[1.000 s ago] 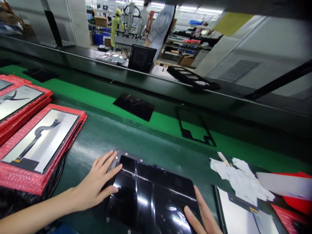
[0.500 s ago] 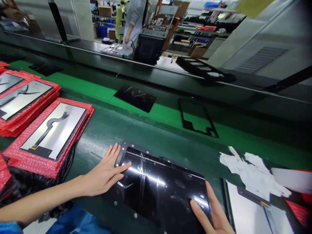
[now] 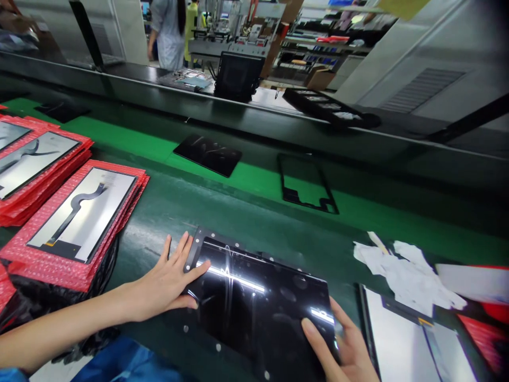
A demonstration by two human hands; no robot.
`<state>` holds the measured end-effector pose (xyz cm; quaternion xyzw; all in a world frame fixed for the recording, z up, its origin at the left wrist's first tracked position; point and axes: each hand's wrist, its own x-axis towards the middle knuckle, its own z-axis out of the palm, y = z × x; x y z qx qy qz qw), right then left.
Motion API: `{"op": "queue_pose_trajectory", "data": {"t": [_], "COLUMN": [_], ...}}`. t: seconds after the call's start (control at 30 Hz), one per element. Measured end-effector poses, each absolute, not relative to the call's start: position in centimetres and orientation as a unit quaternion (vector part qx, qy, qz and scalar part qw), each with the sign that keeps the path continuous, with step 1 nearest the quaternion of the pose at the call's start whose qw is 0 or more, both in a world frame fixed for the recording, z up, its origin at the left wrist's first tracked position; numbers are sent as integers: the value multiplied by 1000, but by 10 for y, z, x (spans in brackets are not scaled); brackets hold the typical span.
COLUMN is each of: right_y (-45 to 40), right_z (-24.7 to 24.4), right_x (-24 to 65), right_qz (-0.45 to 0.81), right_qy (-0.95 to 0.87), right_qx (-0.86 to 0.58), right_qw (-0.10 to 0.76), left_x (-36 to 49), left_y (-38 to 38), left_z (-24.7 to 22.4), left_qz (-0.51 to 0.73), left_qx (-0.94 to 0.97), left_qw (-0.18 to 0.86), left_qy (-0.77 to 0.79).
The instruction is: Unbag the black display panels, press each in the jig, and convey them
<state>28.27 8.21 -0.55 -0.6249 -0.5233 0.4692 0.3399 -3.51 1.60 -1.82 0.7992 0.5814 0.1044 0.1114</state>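
A glossy black panel (image 3: 254, 313) lies over a dark plate with round silvery dots (image 3: 200, 233) along its edge, in front of me. My left hand (image 3: 167, 281) rests spread at the left end of the plate, one finger touching the panel's left edge. My right hand (image 3: 342, 345) grips the panel's right end, with the thumb on top and the fingers at the far side and underneath. The panel's right end looks slightly raised. Light streaks and smudges show on its surface.
Display panels (image 3: 83, 212) lie on pink bubble wrap at the left. On the green belt sit a black sheet (image 3: 207, 155) and a black frame (image 3: 284, 183). White wipes (image 3: 401, 270) and another panel (image 3: 401, 339) are at the right. A person (image 3: 169, 37) stands beyond.
The black sheet and frame on the belt have shifted left. My right hand and the panel's right end sit slightly further left in view. The person beyond has moved left.
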Motion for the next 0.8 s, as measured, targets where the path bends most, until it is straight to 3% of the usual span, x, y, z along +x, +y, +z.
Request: {"op": "queue_pose_trajectory", "data": {"t": [0.17,0.4,0.67,0.8], "right_y": [90,136,232,253], "right_z": [-15,0,6,2], "right_x": [295,333,327,321], "right_qz": [381,265,394,451], "right_qy": [-606,-764,-743,-719], "right_qx": [-609,-556,-540,-526], "right_qw": [342,195,31,-52], "left_x": [-34,-46,-33,-27], "left_y": [14,13,34,48], "left_z": [-30,-61,-75,-68], "left_qz": [68,127,181,166], "left_qx": [810,814,759,758], "left_qw": [43,-24,-97,-80], "left_qy": [581,566,617,626]}}
